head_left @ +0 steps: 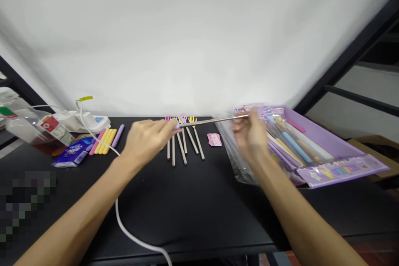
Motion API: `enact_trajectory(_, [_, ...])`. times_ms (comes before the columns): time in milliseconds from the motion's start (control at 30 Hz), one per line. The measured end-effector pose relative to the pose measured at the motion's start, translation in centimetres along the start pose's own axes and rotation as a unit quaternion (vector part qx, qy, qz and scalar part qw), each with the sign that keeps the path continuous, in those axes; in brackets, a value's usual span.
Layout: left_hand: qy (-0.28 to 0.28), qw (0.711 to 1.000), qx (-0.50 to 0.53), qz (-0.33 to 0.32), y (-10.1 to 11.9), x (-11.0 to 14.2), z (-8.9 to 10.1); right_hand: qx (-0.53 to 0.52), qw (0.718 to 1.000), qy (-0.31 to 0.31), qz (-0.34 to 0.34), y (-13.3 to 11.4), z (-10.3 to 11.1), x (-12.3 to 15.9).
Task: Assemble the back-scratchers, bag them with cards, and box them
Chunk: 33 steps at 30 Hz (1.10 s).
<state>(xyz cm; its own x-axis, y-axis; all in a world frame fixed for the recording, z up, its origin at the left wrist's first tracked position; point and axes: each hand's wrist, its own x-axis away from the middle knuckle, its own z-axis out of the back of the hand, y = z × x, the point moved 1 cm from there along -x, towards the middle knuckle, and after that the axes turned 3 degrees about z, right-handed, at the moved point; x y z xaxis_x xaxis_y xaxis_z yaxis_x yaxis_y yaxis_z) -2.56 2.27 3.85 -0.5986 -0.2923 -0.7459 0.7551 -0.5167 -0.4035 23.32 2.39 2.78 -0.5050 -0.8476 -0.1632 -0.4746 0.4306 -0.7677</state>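
Note:
My left hand point(146, 138) is closed round one end of a back scratcher, with a bit of its purple part showing at the fingers. Its long thin metal rod point(215, 120) stretches nearly level to the right, above the table. At the far end my right hand point(249, 133), smeared by motion, grips the rod; its fingertips are hard to make out. Below the rod, several short back scratchers point(183, 145) lie on the table, with pink, yellow, purple and blue hand-shaped heads pointing away from me. A small pink card point(214, 139) lies to their right.
Pink, yellow and purple handle tubes point(107, 141) lie at left, beside a blue tissue pack point(73, 151), a tilted bottle point(46, 133) and a power strip point(96, 123). A white cable point(124, 230) crosses the black table. At right, a purple box point(314, 129) holds packaged back scratchers.

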Motion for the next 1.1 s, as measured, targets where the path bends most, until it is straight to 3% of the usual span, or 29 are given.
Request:
enact_trajectory(100, [0.002, 1.000, 0.004, 0.003, 2.1, -0.7, -0.2, 0.016, 0.982, -0.177, -0.062, 2.2, -2.2, 3.3])
enact_trajectory(200, [-0.024, 0.999, 0.019, 0.012, 2.9, -0.8, -0.2, 0.031, 0.971, -0.227, -0.066, 3.0, -3.2, 4.9])
enact_trajectory(300, [-0.048, 0.998, 0.044, 0.012, 1.9, -0.4, -0.1, 0.041, 0.980, -0.184, -0.063, 2.1, -2.5, 3.5])
enact_trajectory(500, [-0.069, 0.996, 0.043, 0.042, -0.7, 0.6, -0.6, 0.010, 1.000, -0.009, 0.011, -0.2, 0.4, -0.7])
enact_trajectory(700, [-0.071, 0.995, 0.071, 0.005, 0.7, 0.3, -1.1, 0.036, 0.997, -0.051, -0.040, 0.5, -0.2, 0.1])
enact_trajectory(833, [-0.063, 0.995, 0.055, 0.048, -1.3, 1.3, -0.8, 0.037, 0.998, 0.049, 0.023, -1.3, 1.5, -2.0])
enact_trajectory(933, [-0.034, 0.996, 0.042, 0.068, -1.9, 1.3, -0.5, 0.014, 0.995, 0.081, 0.047, -1.9, 2.2, -2.8])
enact_trajectory(1100, [-0.011, 0.998, 0.060, -0.004, 1.3, -0.4, 0.0, -0.005, 0.999, 0.040, -0.033, -0.5, 0.4, -1.2])
